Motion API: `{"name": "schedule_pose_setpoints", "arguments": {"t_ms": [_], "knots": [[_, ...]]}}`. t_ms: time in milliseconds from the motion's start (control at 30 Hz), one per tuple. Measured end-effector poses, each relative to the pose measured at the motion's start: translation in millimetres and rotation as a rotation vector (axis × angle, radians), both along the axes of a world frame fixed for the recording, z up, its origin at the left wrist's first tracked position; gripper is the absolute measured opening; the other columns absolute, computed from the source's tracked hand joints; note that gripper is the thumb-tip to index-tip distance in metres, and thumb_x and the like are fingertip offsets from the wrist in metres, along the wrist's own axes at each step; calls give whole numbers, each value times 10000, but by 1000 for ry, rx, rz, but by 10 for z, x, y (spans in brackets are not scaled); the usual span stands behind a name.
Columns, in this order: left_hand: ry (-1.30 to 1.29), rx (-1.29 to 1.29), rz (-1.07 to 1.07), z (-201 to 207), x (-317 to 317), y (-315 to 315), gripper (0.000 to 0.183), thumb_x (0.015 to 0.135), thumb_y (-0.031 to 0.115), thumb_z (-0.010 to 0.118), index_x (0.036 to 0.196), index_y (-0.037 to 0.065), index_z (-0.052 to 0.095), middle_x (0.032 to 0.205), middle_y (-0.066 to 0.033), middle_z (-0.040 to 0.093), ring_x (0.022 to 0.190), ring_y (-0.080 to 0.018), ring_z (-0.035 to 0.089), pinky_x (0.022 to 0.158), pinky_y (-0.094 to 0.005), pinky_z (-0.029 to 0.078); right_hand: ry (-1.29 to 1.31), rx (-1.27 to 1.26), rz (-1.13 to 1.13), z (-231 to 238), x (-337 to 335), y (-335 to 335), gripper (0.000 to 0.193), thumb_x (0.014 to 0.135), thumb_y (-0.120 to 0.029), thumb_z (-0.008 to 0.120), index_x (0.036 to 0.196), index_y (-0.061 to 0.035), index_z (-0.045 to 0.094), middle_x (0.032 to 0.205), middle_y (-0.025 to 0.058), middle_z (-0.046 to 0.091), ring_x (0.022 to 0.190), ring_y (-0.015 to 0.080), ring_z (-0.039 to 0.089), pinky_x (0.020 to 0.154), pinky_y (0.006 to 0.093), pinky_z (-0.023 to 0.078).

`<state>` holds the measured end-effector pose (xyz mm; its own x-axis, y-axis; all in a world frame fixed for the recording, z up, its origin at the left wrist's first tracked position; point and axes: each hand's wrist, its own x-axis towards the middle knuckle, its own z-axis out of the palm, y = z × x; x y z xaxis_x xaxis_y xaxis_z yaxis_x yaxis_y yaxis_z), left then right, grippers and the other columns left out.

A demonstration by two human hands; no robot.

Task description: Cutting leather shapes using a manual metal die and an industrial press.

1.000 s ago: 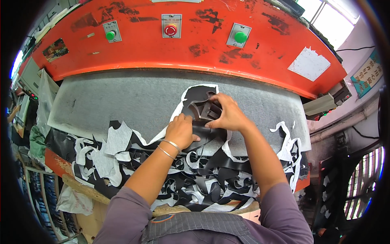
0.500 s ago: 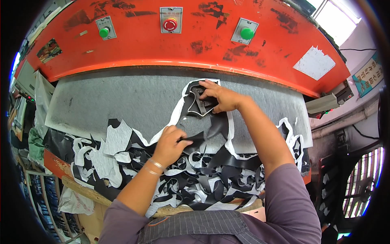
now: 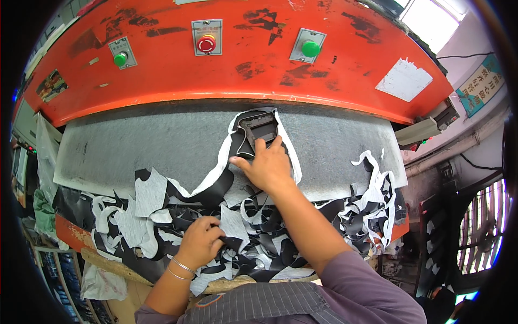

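Observation:
My right hand (image 3: 268, 164) reaches over the grey cutting bed, its fingers spread. Two fingertips touch the near edge of a dark metal cutting die (image 3: 249, 127), and the thumb stands apart to the left. Beneath the die lies black sheet material (image 3: 234, 141) with a pale backing, its trimmed white edge (image 3: 224, 156) curving around the die. Lower left, my left hand (image 3: 202, 241) is closed above the offcuts. At its fingertips is a grey-backed black scrap (image 3: 233, 222), which it appears to pinch; the fingers partly hide the hold.
A tangle of black and white offcuts (image 3: 264, 243) covers the bed's near edge. Beyond the bed (image 3: 135, 143) rises a red machine front (image 3: 162, 75) with a red button (image 3: 206, 44) and two green ones (image 3: 310, 48). A wooden rail (image 3: 116, 264) runs along the near side.
My left hand has moved down toward me, bringing a scrap to the offcuts. The right hand has loosened from the die, which has turned, and now rests at its near edge. The view has shifted.

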<state>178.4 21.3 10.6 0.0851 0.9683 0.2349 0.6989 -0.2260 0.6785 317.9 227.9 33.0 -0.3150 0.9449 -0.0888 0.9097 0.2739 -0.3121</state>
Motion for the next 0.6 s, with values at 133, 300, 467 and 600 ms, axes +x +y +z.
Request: {"name": "schedule_pose_setpoints", "arguments": {"t_ms": [133, 300, 467, 600], "knots": [[-88, -51, -39, -49, -66, -222, 138, 681, 31, 666, 811, 65, 636, 840, -79, 636, 836, -291, 574, 727, -379, 479, 4, 240, 2, -366, 44, 43, 709, 752, -546, 715, 1214, -47, 513, 1326, 399, 370, 1125, 468, 505, 944, 481, 432], [-65, -286, -113, 149, -366, -743, 139, 685, 46, 669, 822, 68, 654, 856, -66, 661, 887, -270, 570, 786, -354, 465, 104, 225, -8, -351, 61, 40, 653, 757, -487, 733, 1199, -64, 505, 1404, 425, 262, 1257, 479, 384, 977, 480, 373], [134, -329, -57, 633, -401, -652, 428, 646, 193, 786, 1049, 98, 675, 1042, -93, 647, 931, -308, 559, 865, -382, 440, 182, 259, -101, -179, -278, -126, 667, 775, -538, 695, 1196, -41, 548, 1417, 405, 260, 1231, 508, 395, 975, 519, 362], [60, -136, -50, 826, -543, -318, 597, 635, 349, 841, 1106, 37, 650, 1113, -121, 631, 1021, -325, 565, 909, -414, 433, 125, 317, -151, -473, -287, 57, 469, 791, -447, 679, 1000, -27, 662, 1432, 356, 311, 1242, 525, 381, 970, 543, 364]]}}
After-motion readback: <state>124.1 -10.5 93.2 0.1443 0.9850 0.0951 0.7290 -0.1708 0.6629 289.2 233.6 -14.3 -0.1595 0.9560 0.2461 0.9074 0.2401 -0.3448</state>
